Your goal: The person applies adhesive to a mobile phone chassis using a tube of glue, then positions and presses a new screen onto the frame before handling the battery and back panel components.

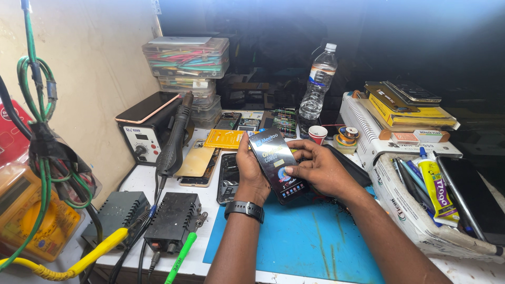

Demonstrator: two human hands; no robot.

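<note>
Grasping one dark glossy phone-part package (276, 164), the left hand (249, 167) and right hand (314, 167) each grip an edge above one blue mat (305, 239); one water bottle (317, 84) stands behind.

A phone repair workbench — hot-air station (150, 131), multimeter (23, 210), opened phones (230, 178), glue tube (437, 190).
</note>
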